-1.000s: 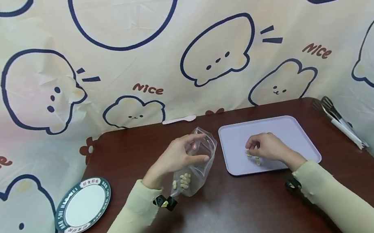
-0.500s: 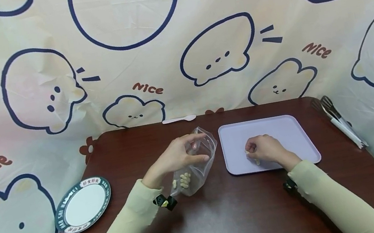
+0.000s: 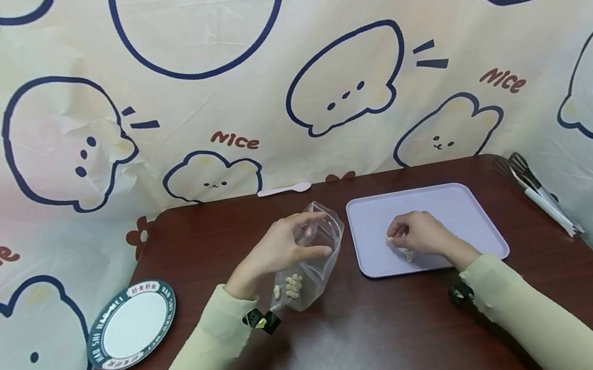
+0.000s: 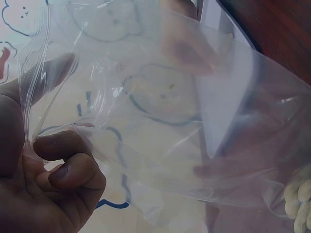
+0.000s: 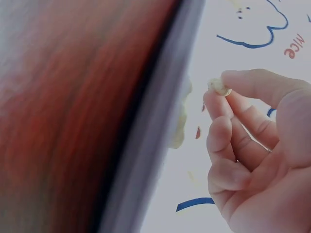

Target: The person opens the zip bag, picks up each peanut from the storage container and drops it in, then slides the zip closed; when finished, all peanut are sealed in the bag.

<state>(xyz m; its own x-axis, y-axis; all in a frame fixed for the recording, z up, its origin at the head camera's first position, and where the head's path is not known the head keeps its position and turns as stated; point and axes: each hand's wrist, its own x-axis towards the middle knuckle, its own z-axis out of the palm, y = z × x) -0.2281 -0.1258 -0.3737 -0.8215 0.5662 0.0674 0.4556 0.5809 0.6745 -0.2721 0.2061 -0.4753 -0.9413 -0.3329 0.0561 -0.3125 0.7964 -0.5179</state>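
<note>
A clear plastic bag [image 3: 317, 280] hangs from my left hand [image 3: 274, 249], which holds its mouth spread apart. Through the film several peanuts [image 3: 293, 286] show at the bottom of the bag. In the left wrist view, curled fingers [image 4: 77, 170] grip the rim of the bag. My right hand [image 3: 424, 234] is over the near left part of the lilac tray [image 3: 447, 205]. Between its thumb and index finger it pinches one peanut [image 5: 218, 87], best seen in the right wrist view. Just below that hand, more peanuts [image 3: 409, 256] lie on the tray, partly covered by it.
A green-rimmed plate [image 3: 164, 328] sits at the left table edge. A white spoon [image 3: 285, 190] lies along the back edge. Utensils with white handles [image 3: 550, 208], one of them a whisk, lie at the right edge. A patterned cloth [image 3: 270, 98] hangs behind the table.
My right hand has dipped to the peanuts on the tray and come up slightly to the left, with a peanut in its fingertips. The left hand and the bag have stayed put.
</note>
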